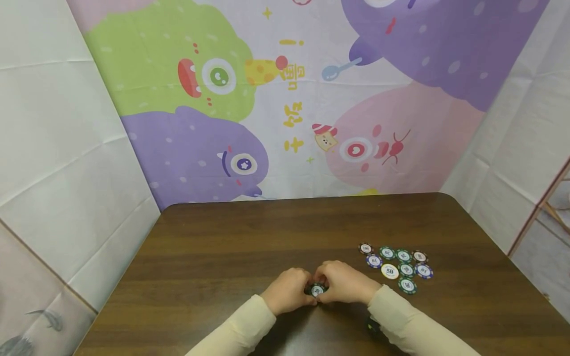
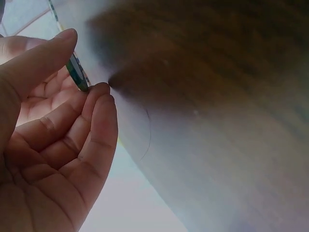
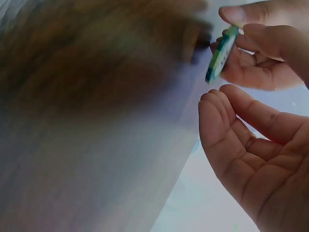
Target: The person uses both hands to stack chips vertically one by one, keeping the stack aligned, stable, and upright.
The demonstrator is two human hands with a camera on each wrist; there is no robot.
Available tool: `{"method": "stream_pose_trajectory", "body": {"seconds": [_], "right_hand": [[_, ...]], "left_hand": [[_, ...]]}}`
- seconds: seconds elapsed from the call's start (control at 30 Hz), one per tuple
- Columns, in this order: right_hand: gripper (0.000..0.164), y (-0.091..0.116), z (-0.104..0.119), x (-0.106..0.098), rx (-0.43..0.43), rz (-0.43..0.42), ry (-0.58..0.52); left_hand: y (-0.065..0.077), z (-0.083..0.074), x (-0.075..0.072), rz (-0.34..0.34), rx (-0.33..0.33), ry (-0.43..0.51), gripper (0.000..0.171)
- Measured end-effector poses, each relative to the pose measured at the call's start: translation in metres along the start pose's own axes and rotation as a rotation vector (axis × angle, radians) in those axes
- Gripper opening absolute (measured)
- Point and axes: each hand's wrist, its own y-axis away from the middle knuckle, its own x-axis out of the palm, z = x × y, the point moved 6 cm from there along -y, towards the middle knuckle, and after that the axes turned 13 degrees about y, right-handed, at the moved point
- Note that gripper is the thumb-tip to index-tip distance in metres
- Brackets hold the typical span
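Observation:
Both hands meet at a green-edged poker chip (image 1: 317, 290) in the head view, low and near the middle of the table. My left hand (image 1: 287, 290) curls in from the left, its thumb and fingertips at the chip's edge. From the other side my right hand (image 1: 345, 282) holds it too, thumb and fingers bent around the rim. In the left wrist view the chip (image 2: 77, 72) stands on edge between the left thumb and fingertips. The right wrist view shows the chip (image 3: 222, 54) tilted, with the right thumb at its upper end and right fingertips close under its lower end.
To the right of the hands, several poker chips lie flat on the dark wooden table (image 1: 213, 252), among them a yellow-edged 50 chip (image 1: 390, 271), a blue-edged chip (image 1: 424, 271) and a green-edged chip (image 1: 407, 285). A cartoon-printed cloth (image 1: 294, 178) hangs behind the table's far edge.

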Motion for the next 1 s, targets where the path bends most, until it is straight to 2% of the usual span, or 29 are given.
{"method": "stream_pose_trajectory", "body": {"seconds": [0.33, 0.43, 0.63, 1.0], "right_hand": [[0.035, 0.013, -0.025, -0.009, 0.071, -0.019, 0.010], [0.037, 0.019, -0.036, -0.013, 0.103, -0.036, 0.004], [0.037, 0.033, -0.057, -0.026, 0.161, -0.098, 0.011], [0.031, 0.050, -0.094, -0.046, 0.250, -0.183, 0.058]], "left_hand": [[0.001, -0.001, 0.001, -0.006, -0.031, -0.086, 0.023], [0.002, -0.001, 0.000, -0.006, -0.044, -0.092, 0.023], [0.003, -0.005, -0.004, -0.018, -0.027, -0.122, 0.024], [0.004, -0.003, -0.003, -0.023, -0.038, -0.094, 0.024]]}}
